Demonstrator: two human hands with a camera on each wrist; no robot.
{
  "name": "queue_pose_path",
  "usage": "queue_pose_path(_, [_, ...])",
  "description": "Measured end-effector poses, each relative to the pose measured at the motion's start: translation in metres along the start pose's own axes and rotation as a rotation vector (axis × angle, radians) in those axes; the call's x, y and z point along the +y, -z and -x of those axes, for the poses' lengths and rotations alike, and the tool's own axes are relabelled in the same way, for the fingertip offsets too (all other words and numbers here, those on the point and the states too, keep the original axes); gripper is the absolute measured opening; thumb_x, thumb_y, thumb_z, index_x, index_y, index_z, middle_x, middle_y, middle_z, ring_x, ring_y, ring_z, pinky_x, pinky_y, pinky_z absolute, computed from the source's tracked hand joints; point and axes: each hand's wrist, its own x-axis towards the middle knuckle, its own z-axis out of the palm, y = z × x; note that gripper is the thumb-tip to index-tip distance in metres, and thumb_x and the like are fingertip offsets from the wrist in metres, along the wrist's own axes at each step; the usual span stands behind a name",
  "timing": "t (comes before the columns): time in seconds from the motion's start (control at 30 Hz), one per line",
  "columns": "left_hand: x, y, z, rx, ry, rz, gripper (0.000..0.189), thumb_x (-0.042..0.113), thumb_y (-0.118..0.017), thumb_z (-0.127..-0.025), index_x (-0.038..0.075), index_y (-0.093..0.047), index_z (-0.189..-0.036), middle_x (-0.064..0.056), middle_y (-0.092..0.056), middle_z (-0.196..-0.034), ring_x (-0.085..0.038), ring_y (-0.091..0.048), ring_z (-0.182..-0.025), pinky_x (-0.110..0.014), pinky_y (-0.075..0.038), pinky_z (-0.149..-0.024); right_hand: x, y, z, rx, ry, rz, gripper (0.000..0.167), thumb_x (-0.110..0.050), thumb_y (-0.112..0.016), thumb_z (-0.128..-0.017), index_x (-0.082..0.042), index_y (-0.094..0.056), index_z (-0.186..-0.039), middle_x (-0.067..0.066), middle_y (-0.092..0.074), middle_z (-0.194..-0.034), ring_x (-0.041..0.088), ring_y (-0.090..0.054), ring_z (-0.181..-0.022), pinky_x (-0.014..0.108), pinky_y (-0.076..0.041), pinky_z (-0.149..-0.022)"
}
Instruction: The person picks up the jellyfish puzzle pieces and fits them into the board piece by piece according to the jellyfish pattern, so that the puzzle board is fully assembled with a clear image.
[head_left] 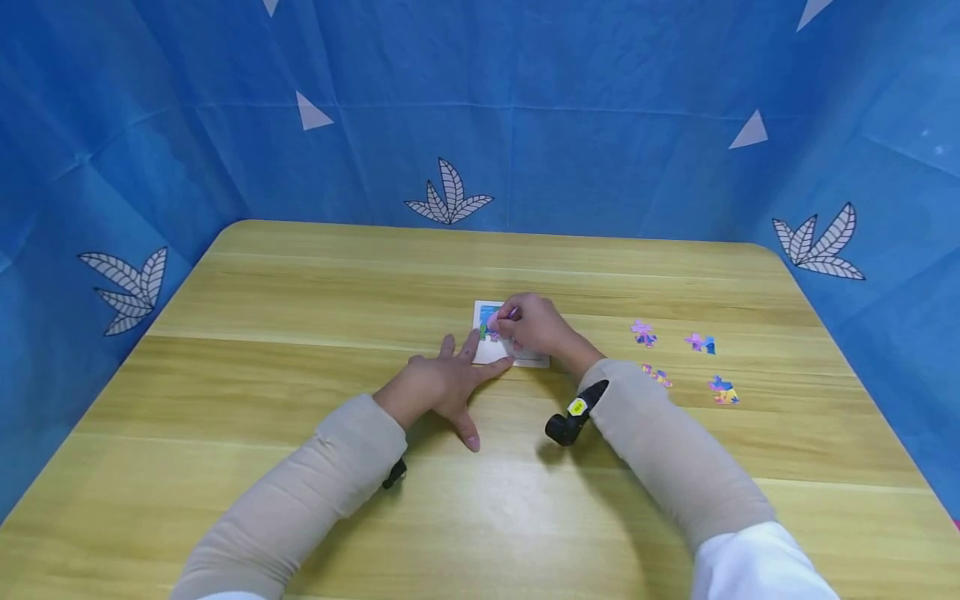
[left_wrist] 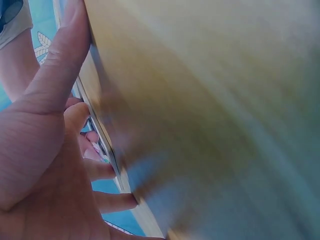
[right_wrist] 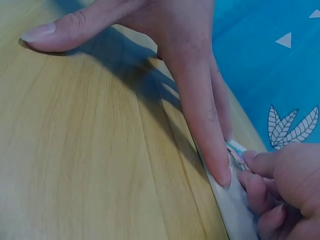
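A small white puzzle board (head_left: 486, 354) lies flat on the table, its upper left part showing a blue, green and pink picture. My left hand (head_left: 442, 385) is spread wide, with fingertips resting on the board's left and front edges and the thumb on the table. Over the board, my right hand (head_left: 534, 323) pinches a pink puzzle piece (head_left: 492, 322) between thumb and forefinger, down at the picture. In the right wrist view the pinching fingers (right_wrist: 265, 165) mostly cover the piece. The right hand also hides the board's right part.
To the right on the wooden table (head_left: 600, 517) lie small groups of puzzle pieces: pink and blue ones (head_left: 642, 333), another pair (head_left: 700, 342), a pink and yellow group (head_left: 656, 376) and a blue and yellow group (head_left: 724, 389). A blue patterned curtain (head_left: 525, 125) surrounds the table's far sides.
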Motion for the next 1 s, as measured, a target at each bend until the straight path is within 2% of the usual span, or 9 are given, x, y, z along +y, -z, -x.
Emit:
queue_pose_path(0.17, [-0.001, 0.001, 0.000, 0.001, 0.004, 0.015, 0.121, 0.067, -0.078, -0.052, 0.055, -0.001, -0.144, -0.005, 0.016, -0.158, -0.040, 0.002, -0.144, -0.057, -0.041, -0.085, -0.005, 0.001, -0.002, 0.009, -0.063, -0.015, 0.014, -0.020, -0.063, -0.091, -0.006, -0.063, -0.090, 0.006, -0.063, -0.077, 0.013, -0.055, -0.051, 0.024, -0.043, -0.051])
queue_pose_path(0.37, [-0.002, 0.002, 0.000, 0.001, 0.009, 0.020, 0.121, 0.066, -0.079, -0.052, 0.055, -0.001, -0.145, -0.005, 0.016, -0.158, -0.040, 0.002, -0.144, -0.063, -0.038, -0.090, -0.008, 0.001, -0.005, -0.001, -0.094, 0.010, 0.013, -0.019, -0.062, -0.092, -0.007, -0.061, -0.087, 0.004, -0.062, -0.068, 0.014, -0.055, -0.052, 0.026, -0.042, -0.054])
queue_pose_path(0.47, [-0.001, 0.002, 0.000, 0.001, 0.020, 0.011, 0.121, 0.066, -0.079, -0.052, 0.055, -0.001, -0.144, -0.004, 0.016, -0.158, -0.039, 0.002, -0.144, -0.062, -0.039, -0.089, -0.009, 0.002, -0.005, -0.012, -0.095, 0.036, 0.014, -0.020, -0.061, -0.092, -0.007, -0.060, -0.087, 0.004, -0.062, -0.068, 0.013, -0.056, -0.053, 0.026, -0.042, -0.055])
queue_pose_path(0.67, [0.002, 0.002, -0.001, 0.015, -0.015, 0.022, 0.121, 0.067, -0.078, -0.051, 0.055, -0.002, -0.144, -0.005, 0.015, -0.158, -0.040, 0.001, -0.144, -0.063, -0.039, -0.088, -0.012, 0.007, -0.004, -0.011, -0.145, 0.098, 0.018, -0.022, -0.064, -0.091, -0.006, -0.058, -0.084, 0.003, -0.061, -0.071, 0.012, -0.054, -0.056, 0.024, -0.043, -0.054])
queue_pose_path(0.8, [-0.001, 0.001, 0.001, 0.009, 0.022, 0.012, 0.122, 0.067, -0.078, -0.051, 0.056, 0.000, -0.143, -0.004, 0.017, -0.158, -0.039, 0.002, -0.144, -0.063, -0.038, -0.089, -0.016, 0.004, -0.007, -0.017, -0.115, 0.105, 0.023, -0.026, -0.066, -0.089, -0.006, -0.057, -0.082, 0.003, -0.058, -0.070, 0.013, -0.054, -0.059, 0.024, -0.042, -0.054])
queue_pose_path(0.9, [-0.003, -0.001, 0.002, 0.010, 0.030, 0.010, 0.122, 0.067, -0.079, -0.050, 0.057, 0.001, -0.143, -0.003, 0.019, -0.158, -0.039, 0.002, -0.144, -0.061, -0.040, -0.087, -0.018, 0.000, -0.009, -0.014, -0.101, 0.174, 0.028, -0.032, -0.067, -0.088, -0.007, -0.057, -0.082, 0.004, -0.057, -0.073, 0.016, -0.053, -0.065, 0.025, -0.040, -0.056])
queue_pose_path(1.0, [-0.002, -0.002, 0.002, 0.020, -0.003, 0.019, 0.122, 0.067, -0.079, -0.051, 0.056, -0.001, -0.144, -0.003, 0.020, -0.157, -0.040, 0.001, -0.144, -0.059, -0.041, -0.085, -0.016, -0.001, -0.008, 0.003, -0.135, 0.261, 0.032, -0.038, -0.067, -0.087, -0.007, -0.059, -0.085, 0.005, -0.058, -0.080, 0.019, -0.052, -0.072, 0.026, -0.040, -0.058])
